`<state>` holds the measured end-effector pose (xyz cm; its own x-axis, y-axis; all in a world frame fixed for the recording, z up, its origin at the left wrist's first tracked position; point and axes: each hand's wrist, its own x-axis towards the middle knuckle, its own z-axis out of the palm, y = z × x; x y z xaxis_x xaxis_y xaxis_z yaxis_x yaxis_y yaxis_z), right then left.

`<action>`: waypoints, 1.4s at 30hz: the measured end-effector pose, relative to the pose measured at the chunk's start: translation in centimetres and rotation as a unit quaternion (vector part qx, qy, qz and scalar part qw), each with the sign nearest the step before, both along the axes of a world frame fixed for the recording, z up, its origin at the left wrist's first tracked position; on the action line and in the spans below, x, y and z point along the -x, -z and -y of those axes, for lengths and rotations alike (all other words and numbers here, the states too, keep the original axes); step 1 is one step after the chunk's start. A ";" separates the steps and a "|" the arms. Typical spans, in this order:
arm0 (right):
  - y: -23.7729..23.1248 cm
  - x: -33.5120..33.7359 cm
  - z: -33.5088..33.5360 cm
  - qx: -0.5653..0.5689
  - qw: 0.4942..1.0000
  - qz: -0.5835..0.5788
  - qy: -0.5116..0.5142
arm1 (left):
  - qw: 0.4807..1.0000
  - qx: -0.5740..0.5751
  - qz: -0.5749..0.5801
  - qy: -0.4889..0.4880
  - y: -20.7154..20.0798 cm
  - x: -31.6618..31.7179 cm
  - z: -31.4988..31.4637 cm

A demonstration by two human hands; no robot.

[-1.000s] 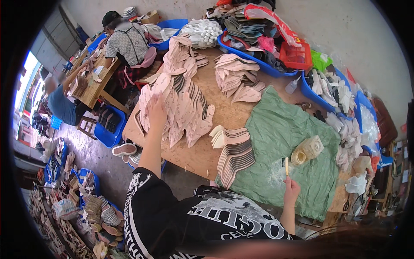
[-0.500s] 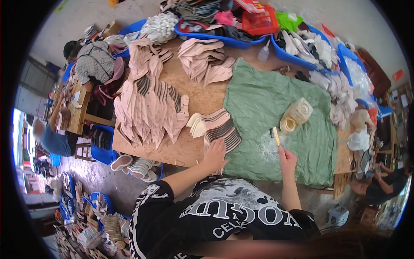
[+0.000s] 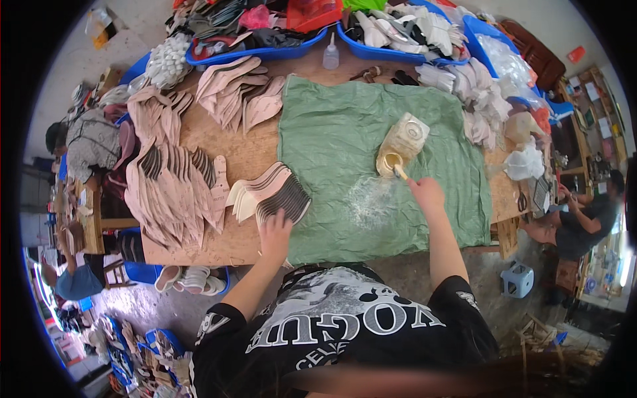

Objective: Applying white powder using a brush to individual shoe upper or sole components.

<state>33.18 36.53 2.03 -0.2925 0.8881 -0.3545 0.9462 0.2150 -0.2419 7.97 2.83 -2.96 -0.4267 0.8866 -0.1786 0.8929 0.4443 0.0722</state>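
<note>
My right hand grips the pale handle of a brush. Its head is hidden inside the mouth of a yellowed plastic jug, which lies tipped on a green sheet. White smears mark the sheet just left of the jug. Fingers apart, my left hand rests at the near edge of a fanned stack of flat, shoe-shaped pieces, pale on some faces and dark along the edges. The stack lies partly on the wooden table and partly on the sheet.
More fanned pink pieces cover the table's left side. Blue tubs full of material line the far edge, beside a small squeeze bottle. A blue stool stands on the floor at right. Other people sit at both sides.
The brush has gone from above the smeared patch into the jug's mouth, carried by my right hand. My left hand stays at the stack. The whole view has shifted.
</note>
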 end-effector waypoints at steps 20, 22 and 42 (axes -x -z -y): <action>0.1 2.3 -5.1 0.024 0.991 0.073 -0.109 | 0.965 0.248 0.038 -0.077 -0.9 -3.1 -1.5; -0.5 2.4 -3.6 -0.004 0.991 0.075 -0.112 | 0.945 0.285 0.113 -0.111 -3.8 -1.6 -2.8; 1.0 -1.1 1.8 -0.003 0.999 -0.035 -0.025 | 0.547 -0.110 0.777 -0.293 -7.5 0.8 -0.5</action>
